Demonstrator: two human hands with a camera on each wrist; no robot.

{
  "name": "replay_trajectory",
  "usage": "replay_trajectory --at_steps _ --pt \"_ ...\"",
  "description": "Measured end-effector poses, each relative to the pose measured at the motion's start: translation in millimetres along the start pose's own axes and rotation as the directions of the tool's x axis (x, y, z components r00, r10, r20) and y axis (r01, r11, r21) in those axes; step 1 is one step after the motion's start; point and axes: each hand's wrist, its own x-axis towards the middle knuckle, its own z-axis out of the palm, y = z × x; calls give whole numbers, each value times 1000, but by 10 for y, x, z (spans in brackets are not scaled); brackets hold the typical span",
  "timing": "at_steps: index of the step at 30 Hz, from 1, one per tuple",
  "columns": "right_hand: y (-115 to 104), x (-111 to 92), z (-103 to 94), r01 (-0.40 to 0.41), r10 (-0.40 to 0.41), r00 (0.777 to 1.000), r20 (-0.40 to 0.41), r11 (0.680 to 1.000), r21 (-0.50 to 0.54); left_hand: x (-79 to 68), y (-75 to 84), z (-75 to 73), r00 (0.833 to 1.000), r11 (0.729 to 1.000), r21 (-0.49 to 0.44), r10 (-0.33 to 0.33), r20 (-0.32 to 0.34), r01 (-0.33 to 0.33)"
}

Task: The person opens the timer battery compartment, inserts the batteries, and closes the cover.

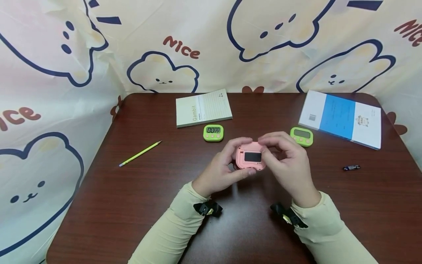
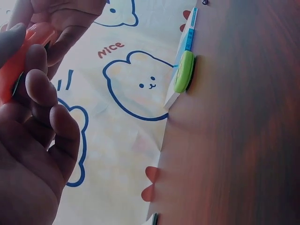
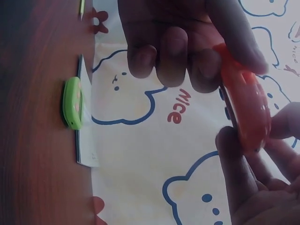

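Pink handheld device (image 1: pixel 251 156): left hand (image 1: pixel 220 171) grips its edges, right hand (image 1: pixel 292 167) pinches its side — if either hold slackens, its rounded form could slip.

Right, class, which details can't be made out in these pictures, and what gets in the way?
- Pink device, head view: part of its right side is hidden by the right hand.
- Battery, head view: label too small to read.
- Book, head view: print on the blue band too small.
- Pencil, right wrist view: cut off by the top edge.
- Notebook, left wrist view: cut off by the bottom edge.
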Motion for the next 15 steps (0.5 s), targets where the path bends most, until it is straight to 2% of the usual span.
replay_trajectory --at_steps 8,15 --pt "27 29 -83 -7 7 998 68 1000 -7 -1 14 9 1000 1000 -5 -12 3 12" --pt "32 36 -93 -39 37 998 53 999 36 2 22 18 999 999 12 -36 1 36"
